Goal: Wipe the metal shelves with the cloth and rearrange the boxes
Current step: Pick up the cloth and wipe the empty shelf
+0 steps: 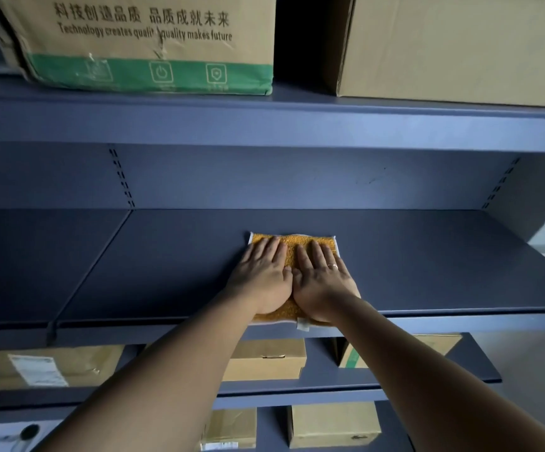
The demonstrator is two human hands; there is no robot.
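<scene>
Right now I see both hands flat on the cloth (292,246), side by side with the thumbs touching. The left hand (261,275) covers the cloth's left half and the right hand (321,282) its right half. Neither grip closes on anything: the fingers lie straight and a little spread, palms pressing down, nothing pinched or curled. A ring (332,265) sits on one finger of the right hand.

The cloth is yellow with a pale edge. It lies spread out on the middle shelf (427,262), nearer the front lip than the back wall. Its far edge shows just beyond my fingertips, and its near edge with a small white tag (303,324) reaches the shelf's front lip under the heels of the hands. A strip of cloth shows between the two hands.

On the upper shelf (264,122) stand a printed box (140,44) with a green band, to the left, and a plain box (460,50) to the right, with a dark gap between them. On the lower shelf (395,370), partly hidden by my forearms, I make out a small box (264,362) and more cardboard to either side of it.
</scene>
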